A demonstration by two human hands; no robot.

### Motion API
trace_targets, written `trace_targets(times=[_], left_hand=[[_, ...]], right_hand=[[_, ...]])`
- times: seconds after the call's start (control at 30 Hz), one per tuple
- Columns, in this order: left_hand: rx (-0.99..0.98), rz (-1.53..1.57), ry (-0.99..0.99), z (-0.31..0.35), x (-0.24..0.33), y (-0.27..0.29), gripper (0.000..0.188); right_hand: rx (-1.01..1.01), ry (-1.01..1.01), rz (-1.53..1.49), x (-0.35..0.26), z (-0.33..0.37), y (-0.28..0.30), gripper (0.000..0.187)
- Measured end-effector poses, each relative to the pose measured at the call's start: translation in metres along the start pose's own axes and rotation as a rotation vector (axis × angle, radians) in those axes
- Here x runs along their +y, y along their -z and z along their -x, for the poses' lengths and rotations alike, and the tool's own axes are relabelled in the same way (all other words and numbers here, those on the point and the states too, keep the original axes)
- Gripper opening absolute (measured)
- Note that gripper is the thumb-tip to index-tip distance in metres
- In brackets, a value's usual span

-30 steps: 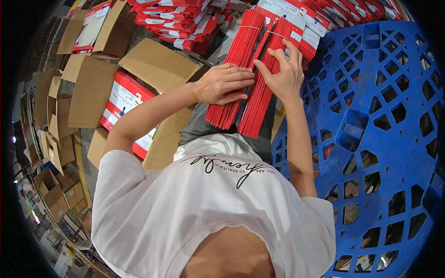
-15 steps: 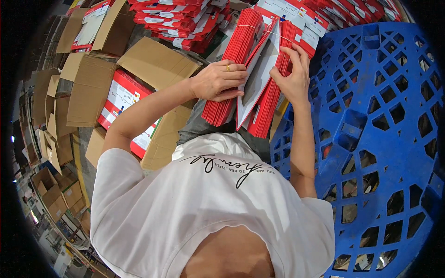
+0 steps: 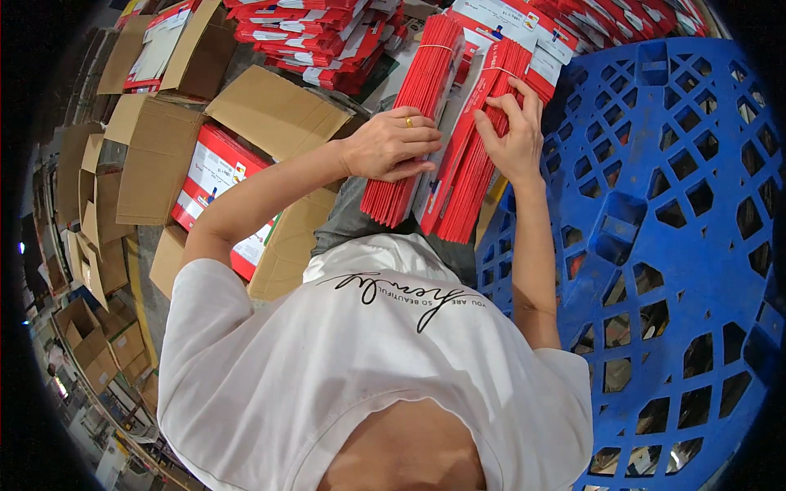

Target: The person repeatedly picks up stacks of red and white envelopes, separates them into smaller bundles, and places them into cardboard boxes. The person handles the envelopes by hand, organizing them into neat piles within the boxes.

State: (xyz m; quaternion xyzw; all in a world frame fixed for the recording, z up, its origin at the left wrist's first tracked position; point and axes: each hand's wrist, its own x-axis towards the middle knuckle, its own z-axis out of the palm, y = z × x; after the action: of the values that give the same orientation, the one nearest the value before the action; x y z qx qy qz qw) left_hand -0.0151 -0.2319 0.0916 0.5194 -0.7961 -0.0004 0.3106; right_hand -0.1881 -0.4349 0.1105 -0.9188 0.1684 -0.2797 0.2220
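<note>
Two thick bundles of flat red-and-white card packets rest over my lap, their folded red edges facing up. My left hand (image 3: 393, 145) is closed over the left bundle (image 3: 426, 75), its fingers pressed together along the inner side. Beside it, my right hand (image 3: 516, 135) has its curved fingers and thumb on the right bundle (image 3: 463, 184), with thumb and forefinger apart. A thin pale band crosses each bundle near its far end. Between the two bundles runs a narrow gap showing pale card.
At my right stands a blue plastic lattice pallet (image 3: 702, 245). An open cardboard box (image 3: 278, 110) at my left holds red-and-white packets (image 3: 217, 170). Tall piles of similar packets (image 3: 327, 37) stand beyond my hands. More cartons (image 3: 90, 335) line the far left.
The white-faced flap that stood open between the bundles has folded against the right bundle, narrowing the gap. My left hand has shifted slightly right; my right thumb and fingers have moved slightly left.
</note>
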Motion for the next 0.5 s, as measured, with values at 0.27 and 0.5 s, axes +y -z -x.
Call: trace_targets(times=[0.27, 0.5], left_hand=[[-0.111, -0.017, 0.0, -0.002, 0.002, 0.004, 0.048], [-0.077, -0.024, -0.006, 0.008, -0.004, 0.005, 0.042]], right_hand=[[0.016, 0.089, -0.047, -0.009, -0.002, -0.004, 0.035], [0.015, 0.035, -0.082, -0.007, 0.0, -0.006, 0.036]])
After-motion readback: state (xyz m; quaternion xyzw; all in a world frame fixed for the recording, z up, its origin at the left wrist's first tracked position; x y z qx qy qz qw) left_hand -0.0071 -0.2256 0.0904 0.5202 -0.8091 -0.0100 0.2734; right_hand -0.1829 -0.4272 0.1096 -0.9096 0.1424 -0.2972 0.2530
